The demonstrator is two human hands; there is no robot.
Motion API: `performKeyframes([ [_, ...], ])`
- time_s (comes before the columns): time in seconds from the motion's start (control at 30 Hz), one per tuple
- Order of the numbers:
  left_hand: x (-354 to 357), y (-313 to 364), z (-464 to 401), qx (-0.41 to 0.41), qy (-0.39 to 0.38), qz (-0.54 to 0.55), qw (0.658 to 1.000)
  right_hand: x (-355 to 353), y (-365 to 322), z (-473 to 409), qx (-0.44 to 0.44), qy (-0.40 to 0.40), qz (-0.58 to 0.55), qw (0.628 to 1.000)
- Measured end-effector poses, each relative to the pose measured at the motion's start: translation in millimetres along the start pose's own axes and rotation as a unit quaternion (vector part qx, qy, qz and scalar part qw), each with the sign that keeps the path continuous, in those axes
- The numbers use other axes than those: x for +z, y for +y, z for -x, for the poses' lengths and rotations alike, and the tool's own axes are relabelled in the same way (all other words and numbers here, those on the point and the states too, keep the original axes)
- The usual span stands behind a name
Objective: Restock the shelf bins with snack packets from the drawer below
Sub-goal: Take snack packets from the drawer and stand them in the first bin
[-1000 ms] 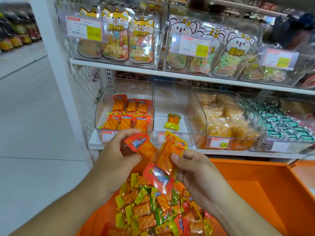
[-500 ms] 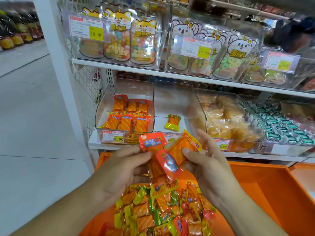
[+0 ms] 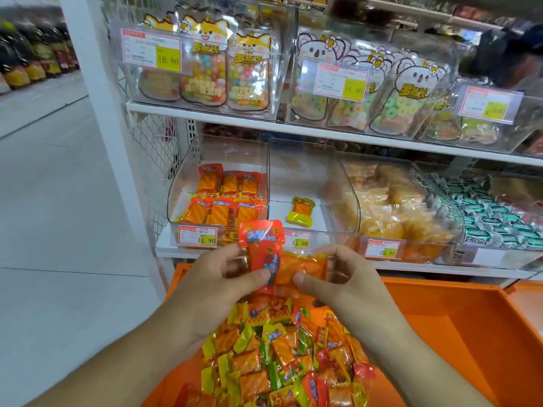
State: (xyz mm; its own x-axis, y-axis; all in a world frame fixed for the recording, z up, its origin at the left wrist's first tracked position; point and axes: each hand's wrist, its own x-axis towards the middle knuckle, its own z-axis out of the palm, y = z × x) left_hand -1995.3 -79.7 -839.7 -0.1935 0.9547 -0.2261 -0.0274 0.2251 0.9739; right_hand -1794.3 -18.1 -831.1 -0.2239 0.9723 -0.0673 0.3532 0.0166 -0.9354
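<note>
My left hand (image 3: 217,284) pinches red-topped snack packets (image 3: 262,245), held upright in front of the lower shelf. My right hand (image 3: 343,280) grips an orange packet (image 3: 302,267) lying sideways against them. Below both hands the orange drawer (image 3: 458,333) holds a heap of mixed red, yellow and green packets (image 3: 282,353). The left clear bin (image 3: 188,183) holds several red-orange packets (image 3: 223,198) in rows. The middle clear bin (image 3: 305,177) holds a single yellow-green packet (image 3: 302,210).
Right of the middle bin stand a bin of pale yellow snacks (image 3: 390,207) and one of green-white candies (image 3: 493,218). The upper shelf (image 3: 293,129) carries bins of bagged candy with price tags. A white upright post (image 3: 97,113) and a tiled aisle floor lie to the left.
Both hands have drawn closer together and gathered the fanned packets into a tighter bunch. The right-hand packet now lies sideways; the red-topped one stands upright.
</note>
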Motion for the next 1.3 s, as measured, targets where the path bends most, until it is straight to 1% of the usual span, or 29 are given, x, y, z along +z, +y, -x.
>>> performKeyframes([
  [0.1, -3, 3, -1, 0.008, -0.021, -0.028, 0.999, -7, 1, -2, -0.06, -0.031, 0.082, 0.994],
  [0.2, -6, 4, -2, 0.017, -0.007, -0.031, 0.999, -9, 1, -3, -0.126, -0.018, 0.173, 0.977],
  [0.3, -7, 4, -4, 0.016, 0.018, -0.032, 0.999, -11, 4, -6, -0.128, -0.03, 0.198, 0.971],
  [0.33, -6, 3, -4, 0.013, 0.018, -0.024, 0.999, -11, 4, -6, -0.115, -0.039, 0.19, 0.974],
  [0.43, -3, 1, -2, 0.005, 0.003, 0.0, 1.0, -4, 8, -5, -0.057, -0.041, 0.095, 0.993],
  [0.5, 0, 0, -2, 0.003, -0.009, 0.012, 1.0, 6, 11, -4, -0.047, -0.023, 0.049, 0.997],
  [0.57, 2, 1, 0, 0.003, -0.02, 0.018, 1.0, 16, 12, -3, -0.052, -0.006, 0.027, 0.998],
  [0.67, 4, 0, 2, 0.009, -0.026, 0.008, 1.0, 25, 10, -3, -0.071, 0.023, 0.034, 0.997],
  [0.77, 3, 0, 3, 0.02, -0.025, -0.009, 0.999, 29, 8, -6, -0.089, 0.032, 0.059, 0.994],
  [0.9, -1, -2, 2, 0.023, -0.026, -0.04, 0.999, 32, 4, -7, -0.095, 0.02, 0.098, 0.99],
  [1.1, -6, -1, -4, 0.026, -0.014, -0.056, 0.998, 39, -1, -13, -0.051, -0.003, 0.058, 0.997],
  [1.2, -9, 1, -8, 0.036, -0.002, -0.092, 0.995, 39, -4, -19, -0.041, -0.003, 0.043, 0.998],
  [1.3, -15, 10, -16, 0.049, 0.018, -0.112, 0.992, 42, -10, -26, -0.047, -0.023, 0.055, 0.997],
])
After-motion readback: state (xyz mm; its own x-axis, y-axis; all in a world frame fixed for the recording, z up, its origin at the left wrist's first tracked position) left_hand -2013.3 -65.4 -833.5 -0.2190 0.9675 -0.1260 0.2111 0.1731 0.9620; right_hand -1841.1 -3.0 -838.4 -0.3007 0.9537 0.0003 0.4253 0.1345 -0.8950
